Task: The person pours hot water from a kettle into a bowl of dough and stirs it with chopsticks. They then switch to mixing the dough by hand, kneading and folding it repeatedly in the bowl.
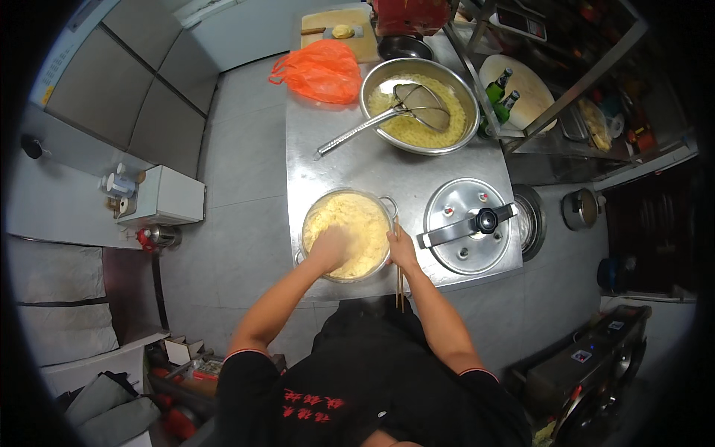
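A round metal pot [389, 208] with side handles stands near the front edge of the steel table [335, 173], full of a crumbly pale yellow mass [366, 215]. My left hand [330, 248] is down in this mass; motion blur and the mass hide its fingertips, so its grasp is unclear. At the pot's right side, my right hand [401, 248] has its fingers round a pair of wooden chopsticks [400, 285] and rests against the rim. To its right lies a round metal pressure cooker lid [468, 254] with a black knob.
Farther back stands a large steel bowl [371, 131] of yellow pieces in liquid, a mesh skimmer [357, 133] across it. An orange plastic bag [327, 70], a cutting board [366, 50] and a dark pan [405, 47] are behind. Green bottles [499, 86] stand by the right rack [586, 78].
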